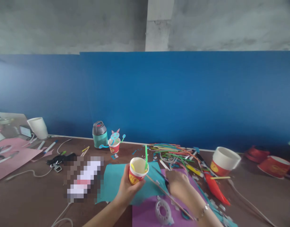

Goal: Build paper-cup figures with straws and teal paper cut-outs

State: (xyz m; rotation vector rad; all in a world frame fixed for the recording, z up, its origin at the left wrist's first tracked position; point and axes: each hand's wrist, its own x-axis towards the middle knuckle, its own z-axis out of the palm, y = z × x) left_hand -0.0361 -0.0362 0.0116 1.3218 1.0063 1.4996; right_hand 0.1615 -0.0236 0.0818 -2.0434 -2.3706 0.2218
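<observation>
My left hand is closed around a red and white paper cup. A green straw or strip stands up from the cup's right rim, and a yellow piece shows inside its left wall. My right hand is curled over the dark handle of a pair of scissors, whose blades point up and left over the paper. Its fingertips are partly hidden. Beneath both hands lie a teal sheet and a purple sheet. A thin pale stick slants under the right wrist.
A tape roll lies on the purple sheet. Colourful pipe cleaners are heaped behind. A cup with a cat face stands beside a teal flask. Rightward are stacked cups and a red pouch-like item; paper scraps are scattered.
</observation>
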